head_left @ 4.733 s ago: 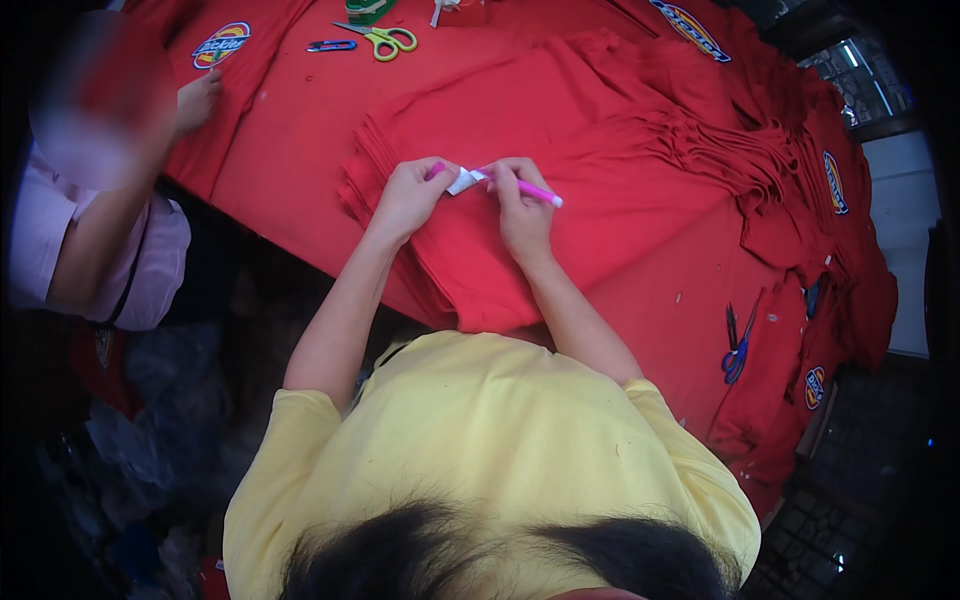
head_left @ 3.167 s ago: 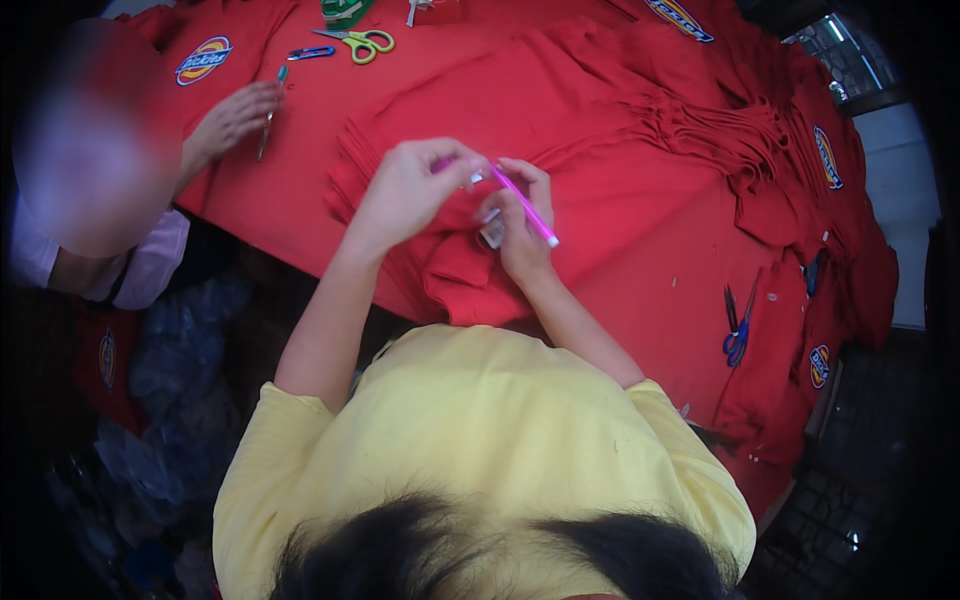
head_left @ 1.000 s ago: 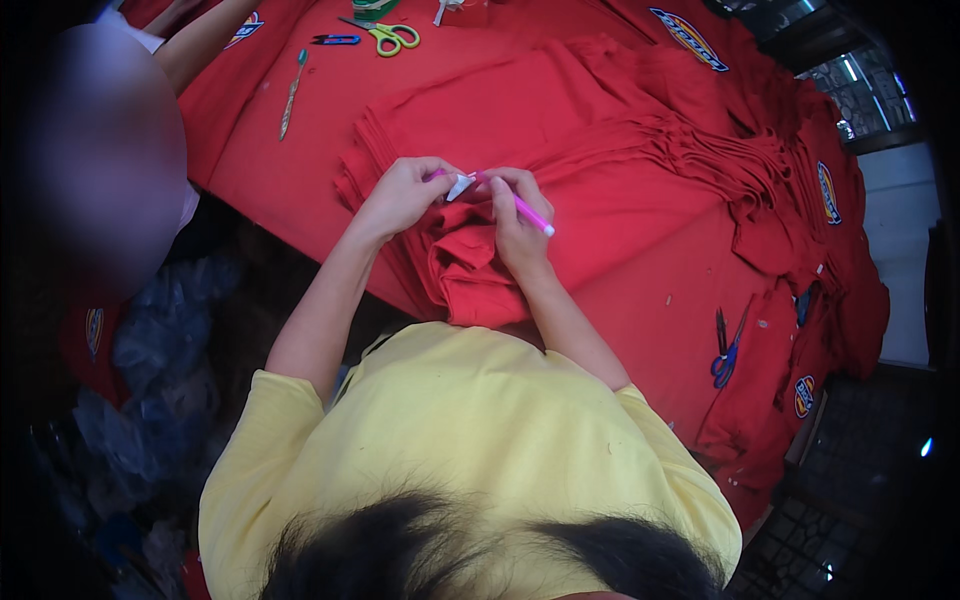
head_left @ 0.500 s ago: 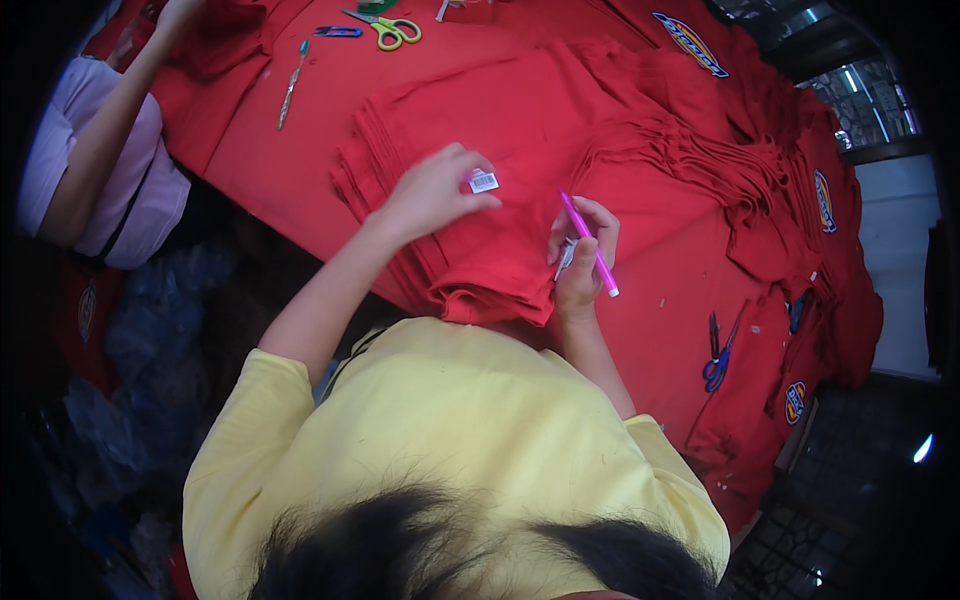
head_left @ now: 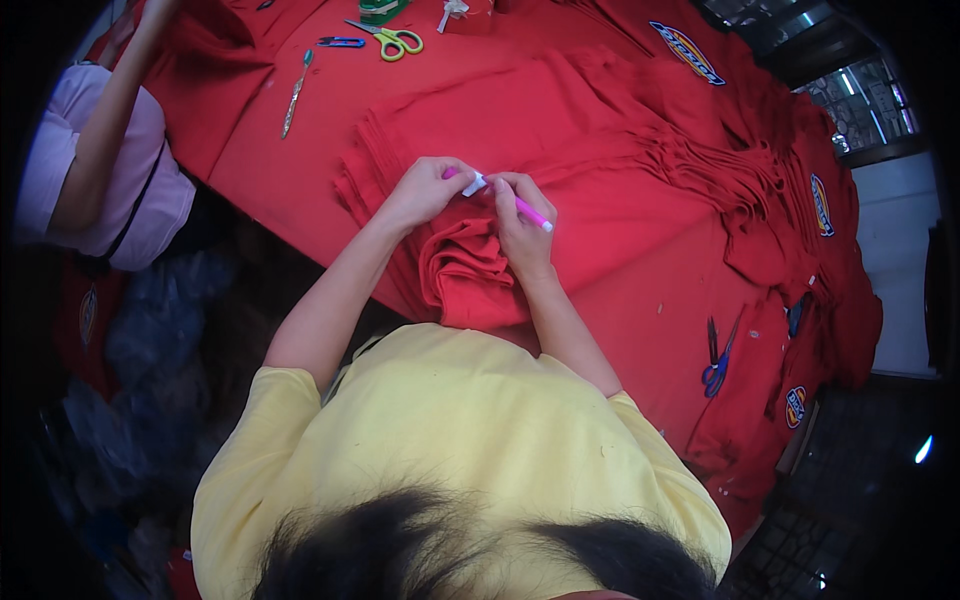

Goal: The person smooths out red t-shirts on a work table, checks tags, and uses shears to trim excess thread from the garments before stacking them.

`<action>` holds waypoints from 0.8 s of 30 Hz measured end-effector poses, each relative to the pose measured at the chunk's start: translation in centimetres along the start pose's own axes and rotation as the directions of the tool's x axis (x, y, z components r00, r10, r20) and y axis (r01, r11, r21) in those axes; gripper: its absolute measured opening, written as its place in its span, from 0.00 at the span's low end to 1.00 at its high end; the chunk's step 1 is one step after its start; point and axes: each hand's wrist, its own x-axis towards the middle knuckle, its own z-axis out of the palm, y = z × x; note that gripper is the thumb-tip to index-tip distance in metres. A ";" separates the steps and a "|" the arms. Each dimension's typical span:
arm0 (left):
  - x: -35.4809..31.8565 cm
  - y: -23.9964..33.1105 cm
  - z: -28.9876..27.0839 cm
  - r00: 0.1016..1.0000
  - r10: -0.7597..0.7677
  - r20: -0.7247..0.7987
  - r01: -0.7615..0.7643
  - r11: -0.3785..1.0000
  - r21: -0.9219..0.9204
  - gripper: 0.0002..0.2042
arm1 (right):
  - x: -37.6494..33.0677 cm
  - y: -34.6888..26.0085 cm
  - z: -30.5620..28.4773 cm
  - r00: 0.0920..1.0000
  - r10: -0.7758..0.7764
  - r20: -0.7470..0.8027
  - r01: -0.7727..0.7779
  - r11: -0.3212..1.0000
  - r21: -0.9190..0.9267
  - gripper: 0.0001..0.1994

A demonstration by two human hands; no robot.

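Note:
Over a stack of folded red garments (head_left: 470, 115), my two hands are close together. My left hand (head_left: 428, 190) is closed in a pinch on a small white label (head_left: 475, 184); a short pink piece, whose kind I cannot make out, shows at its fingertips. My right hand (head_left: 522, 222) grips a pink pen (head_left: 532, 214), its white end pointing away to the right. The pen's other end lies by the label, partly covered by my fingers. Beneath my hands the near corner of the cloth (head_left: 465, 262) is bunched in folds.
On the red table (head_left: 250, 165) lie yellow-handled scissors (head_left: 400, 43), a blue cutter (head_left: 341, 42) and a thin brush-like tool (head_left: 295, 95). Blue-handled scissors (head_left: 716, 375) rest at right, near heaped red garments with patches (head_left: 822, 205). A person in a pale top (head_left: 130, 170) works at the left.
My right hand has moved left and up with the pen, meeting my left hand at the label. The left hand has shifted slightly left. The near cloth corner is more bunched.

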 end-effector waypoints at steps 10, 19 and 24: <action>-2.7 5.5 0.7 0.996 0.005 0.084 -0.027 0.962 0.271 0.11 | -0.5 -0.6 -0.2 0.974 -0.199 -0.103 0.203 0.979 0.028 0.13; -2.0 5.0 -0.3 0.968 0.240 0.075 -0.228 0.711 0.665 0.13 | -2.7 -0.9 -4.7 0.997 0.045 -0.066 -0.012 0.902 0.432 0.27; -1.9 0.6 0.6 0.976 0.212 -0.054 -0.140 0.792 0.594 0.13 | -1.6 -1.4 -3.4 0.990 0.121 0.072 -0.134 0.970 0.204 0.15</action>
